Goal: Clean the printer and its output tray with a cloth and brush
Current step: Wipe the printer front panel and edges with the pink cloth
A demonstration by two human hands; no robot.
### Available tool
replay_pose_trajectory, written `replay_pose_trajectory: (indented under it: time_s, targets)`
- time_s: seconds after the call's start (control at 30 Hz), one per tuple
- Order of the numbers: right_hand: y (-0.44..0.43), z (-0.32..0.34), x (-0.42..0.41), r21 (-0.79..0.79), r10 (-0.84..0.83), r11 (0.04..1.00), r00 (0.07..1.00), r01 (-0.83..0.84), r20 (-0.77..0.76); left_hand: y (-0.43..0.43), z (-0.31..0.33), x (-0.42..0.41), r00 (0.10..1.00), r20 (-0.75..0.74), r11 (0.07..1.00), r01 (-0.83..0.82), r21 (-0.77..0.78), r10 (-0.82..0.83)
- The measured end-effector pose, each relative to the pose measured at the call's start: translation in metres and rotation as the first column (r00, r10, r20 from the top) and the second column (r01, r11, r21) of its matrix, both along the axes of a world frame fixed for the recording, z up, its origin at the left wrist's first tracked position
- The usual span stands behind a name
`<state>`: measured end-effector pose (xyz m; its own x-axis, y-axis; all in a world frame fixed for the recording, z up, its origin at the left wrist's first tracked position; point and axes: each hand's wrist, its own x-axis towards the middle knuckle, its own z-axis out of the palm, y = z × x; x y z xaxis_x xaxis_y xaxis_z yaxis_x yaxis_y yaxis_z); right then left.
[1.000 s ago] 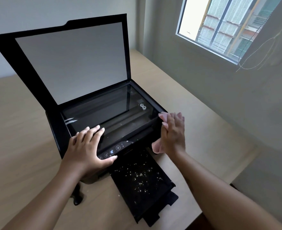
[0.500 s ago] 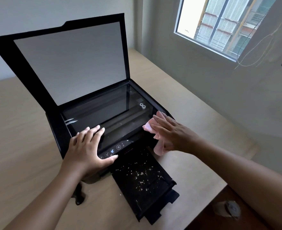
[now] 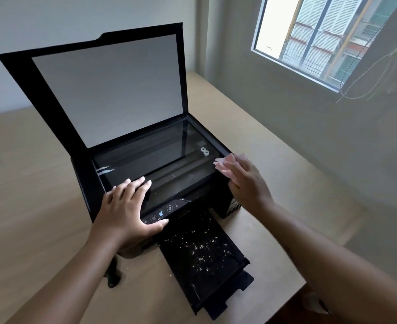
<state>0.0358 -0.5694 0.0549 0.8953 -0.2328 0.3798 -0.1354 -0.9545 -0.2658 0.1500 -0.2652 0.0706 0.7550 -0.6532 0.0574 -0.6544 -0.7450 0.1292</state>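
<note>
A black printer stands on the wooden table, its scanner lid raised and the scanner glass exposed. My left hand rests flat on the front left corner, fingers over the glass edge, thumb by the control buttons. My right hand presses a pink cloth onto the printer's right front corner. The output tray sticks out at the front, speckled with pale crumbs.
A dark brush-like object lies on the table left of the tray, partly behind my left forearm. The table's right edge runs close to the tray. A wall and a window stand to the right.
My right hand carried the pink cloth from the printer's right side up onto its top right corner, then slid it back along the right edge. The left hand stayed put.
</note>
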Motion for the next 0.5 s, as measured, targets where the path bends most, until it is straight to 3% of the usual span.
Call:
replay_pose_trajectory:
  time_s: [0.07, 0.2, 0.33, 0.43, 0.5]
  targets:
    - [0.012, -0.011, -0.006, 0.090, -0.037, 0.995, 0.999, 0.037, 0.004, -0.001, 0.000, 0.000, 1.000, -0.001, 1.000, -0.001, -0.003, 0.001]
    - [-0.003, -0.016, -0.020, 0.019, 0.068, 0.998, 0.997, -0.067, -0.035, 0.000, 0.000, 0.000, 1.000, 0.003, 1.000, -0.003, 0.001, 0.003]
    - [0.035, -0.018, -0.005, 0.126, -0.147, 0.982, 0.988, 0.139, 0.055, 0.000, -0.001, 0.000, 1.000, 0.013, 1.000, -0.004, 0.003, 0.004]
    - [0.035, -0.023, -0.016, 0.033, 0.051, 0.998, 0.998, -0.052, 0.041, -0.001, 0.000, -0.001, 1.000, 0.016, 1.000, -0.005, 0.005, 0.005]
    - [0.015, -0.023, -0.018, 0.054, 0.013, 0.998, 0.999, -0.016, 0.052, -0.001, 0.000, -0.001, 1.000, 0.016, 1.000, -0.005, 0.002, 0.005]
